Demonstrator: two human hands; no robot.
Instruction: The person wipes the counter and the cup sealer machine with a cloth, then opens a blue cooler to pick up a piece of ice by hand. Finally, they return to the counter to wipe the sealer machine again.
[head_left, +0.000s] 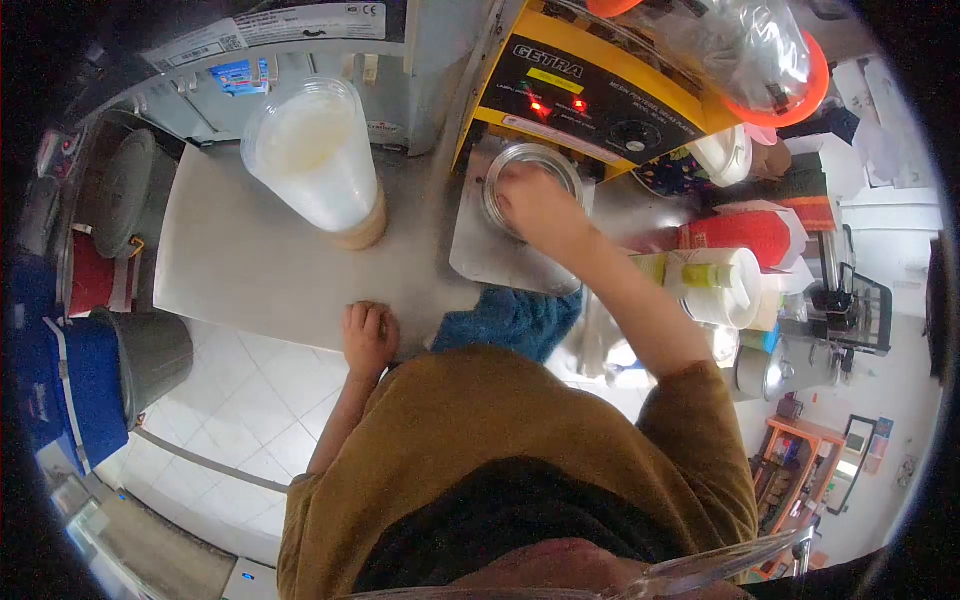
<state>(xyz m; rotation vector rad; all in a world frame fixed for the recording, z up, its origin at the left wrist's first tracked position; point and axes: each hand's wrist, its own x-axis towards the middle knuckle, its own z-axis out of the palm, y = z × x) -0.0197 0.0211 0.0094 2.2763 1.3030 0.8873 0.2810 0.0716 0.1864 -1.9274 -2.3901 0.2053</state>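
Observation:
My right hand point(540, 200) reaches over the round metal ring point(572, 172) of the black and yellow sealing machine point(590, 85), whose red lights are lit. Its fingers are bent down inside the ring, and what they hold, if anything, is hidden. On the counter's front edge rests my left hand point(371, 335), its fingers curled with nothing clear in them. Beyond it, a tall stack of clear plastic cups point(320, 160) leans on the steel counter point(250, 240). A blue cloth point(515, 322) lies below the machine's metal base point(480, 255).
White tubs point(722, 285) and a red package point(738, 240) stand to the right. A grey bin point(150, 365) is at the left below the counter, beside a blue box point(85, 400). Plastic film point(755, 50) hangs on the machine's orange-rimmed roll at the top right.

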